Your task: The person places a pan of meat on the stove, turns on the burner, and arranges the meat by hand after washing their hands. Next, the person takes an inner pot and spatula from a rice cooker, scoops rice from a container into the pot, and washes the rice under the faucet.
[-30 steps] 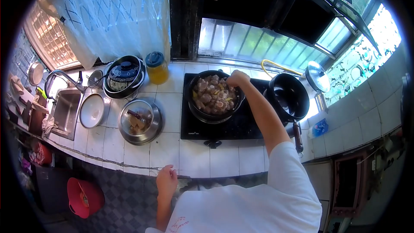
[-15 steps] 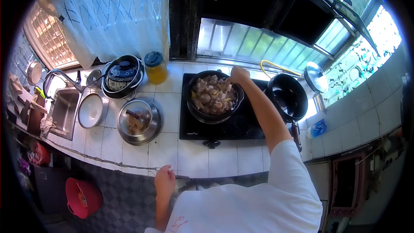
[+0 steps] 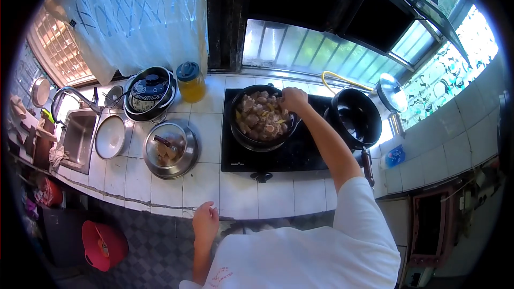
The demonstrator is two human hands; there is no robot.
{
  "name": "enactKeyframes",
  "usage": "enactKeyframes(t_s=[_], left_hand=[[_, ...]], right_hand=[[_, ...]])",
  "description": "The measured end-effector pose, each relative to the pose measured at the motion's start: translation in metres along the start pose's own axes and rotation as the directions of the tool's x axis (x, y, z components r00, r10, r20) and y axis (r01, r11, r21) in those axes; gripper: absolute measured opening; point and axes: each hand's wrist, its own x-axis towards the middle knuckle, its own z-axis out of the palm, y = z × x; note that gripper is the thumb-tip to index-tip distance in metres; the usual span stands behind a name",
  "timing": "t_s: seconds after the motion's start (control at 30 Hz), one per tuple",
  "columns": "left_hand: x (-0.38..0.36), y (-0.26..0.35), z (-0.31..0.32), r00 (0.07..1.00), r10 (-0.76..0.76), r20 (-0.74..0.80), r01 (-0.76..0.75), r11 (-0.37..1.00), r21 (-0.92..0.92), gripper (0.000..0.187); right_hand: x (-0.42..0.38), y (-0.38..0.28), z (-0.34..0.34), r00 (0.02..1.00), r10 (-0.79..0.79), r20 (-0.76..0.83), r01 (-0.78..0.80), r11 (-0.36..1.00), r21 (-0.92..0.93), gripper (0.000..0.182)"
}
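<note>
A dark pot (image 3: 234, 127) on the black stovetop holds chunks of meat (image 3: 261, 111) with yellowish slices among them. At the pot's right rim, my right hand (image 3: 294, 99) is closed with its back turned up. Whatever lies in its fingers is hidden. My left hand (image 3: 205, 223) hangs low by the counter's front edge, its fingers curled in and nothing seen in them. To the right of the pot stands an empty black pan (image 3: 353, 115) with a dark handle pointing toward me.
Left of the stove (image 3: 300, 160) are a domed metal lid (image 3: 184, 163), a white plate (image 3: 110, 137), stacked bowls (image 3: 150, 109) and a jug of yellow liquid (image 3: 191, 86). A sink (image 3: 78, 138) lies farther left. A red bucket (image 3: 101, 243) stands on the floor.
My right hand has shifted slightly left and down at the pot's rim. The meat pieces lie in a somewhat different arrangement. My left hand has barely moved.
</note>
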Motion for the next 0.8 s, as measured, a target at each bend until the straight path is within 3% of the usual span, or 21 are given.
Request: enactKeyframes(t_s=[0.13, 0.3, 0.4, 0.6, 0.8], left_hand=[[0.000, -0.001, -0.003, 1.000, -0.029, 0.008, 0.029, 1.000, 0.004, 0.018], [0.000, -0.003, -0.004, 0.999, -0.037, 0.016, 0.037, 0.999, 0.018, 0.018], [0.002, -0.001, -0.005, 0.999, -0.020, 0.031, 0.019, 1.000, 0.021, 0.018], [0.005, 0.004, -0.004, 0.999, -0.007, 0.032, 0.007, 1.000, 0.016, 0.019], [0.002, 0.004, -0.001, 0.998, -0.008, 0.056, 0.007, 1.000, 0.014, 0.019]], right_hand=[[-0.007, 0.001, -0.002, 0.998, -0.034, 0.045, 0.035, 0.999, -0.018, 0.018], [-0.025, -0.005, 0.010, 0.988, -0.154, -0.019, 0.149, 0.977, -0.150, 0.011], [-0.024, -0.002, 0.026, 0.982, -0.155, -0.110, 0.140, 0.982, -0.129, 0.008], [-0.016, -0.004, 0.027, 0.971, -0.224, -0.082, 0.213, 0.969, -0.124, 0.007], [-0.005, -0.010, 0.029, 0.980, -0.196, -0.025, 0.189, 0.967, -0.173, 0.007]])
